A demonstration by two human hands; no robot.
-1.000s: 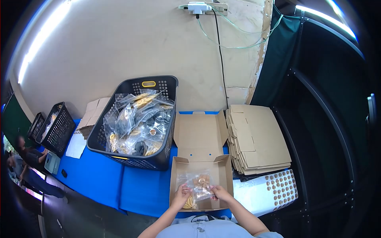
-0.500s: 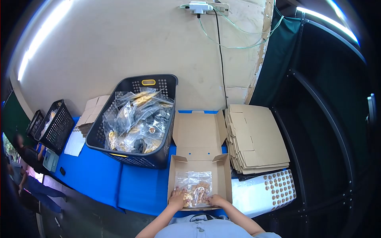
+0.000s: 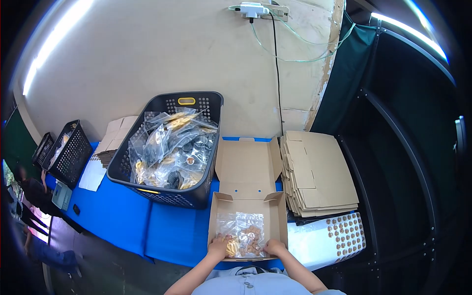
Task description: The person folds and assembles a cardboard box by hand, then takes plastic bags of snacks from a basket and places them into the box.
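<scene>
An opened cardboard box (image 3: 212,216) lies in front of me with its lid (image 3: 246,160) folded back. Inside, side by side, are a clear plastic bag of yellowish pieces (image 3: 232,248) and a clear bag of brown pieces (image 3: 253,233). My left hand (image 3: 217,247) reaches over the box's left side, fingers extended onto the bag of yellowish pieces. At the front right corner of the box is my right hand (image 3: 275,247), fingers curled together beside the bag of brown pieces. Whatever its fingertips hold, if anything, is hidden.
A dark basket (image 3: 196,194) full of clear bags stands left of the box. Flattened cardboard boxes (image 3: 322,172) are stacked at right, behind a sheet of round stickers (image 3: 314,241). Further left are more baskets (image 3: 71,162) and people (image 3: 34,189). Blue cloth (image 3: 172,231) covers the table.
My right hand has drawn back rightward from the bag of brown pieces to the box's corner. My left hand has shifted slightly, showing more of the yellowish pieces. People at left have moved.
</scene>
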